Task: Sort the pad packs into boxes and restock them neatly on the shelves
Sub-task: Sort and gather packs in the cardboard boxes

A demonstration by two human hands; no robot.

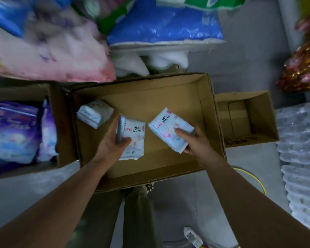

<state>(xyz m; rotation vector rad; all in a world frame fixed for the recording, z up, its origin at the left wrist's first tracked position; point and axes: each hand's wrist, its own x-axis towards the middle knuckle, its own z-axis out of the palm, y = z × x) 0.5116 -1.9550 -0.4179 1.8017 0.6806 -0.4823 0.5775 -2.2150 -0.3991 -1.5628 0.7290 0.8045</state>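
Pad packs — soft, crinkly plastic — gripped by both hands over cardboard box.

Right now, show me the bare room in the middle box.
The middle box is bare along its far wall and right end. Its left end is crowded: a loose pack, with the left hand and right hand holding packs beside it.

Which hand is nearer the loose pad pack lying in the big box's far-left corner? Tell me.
Left. The left hand, gripping its own pack, sits just beside the loose pad pack; the right hand holds another pack further right.
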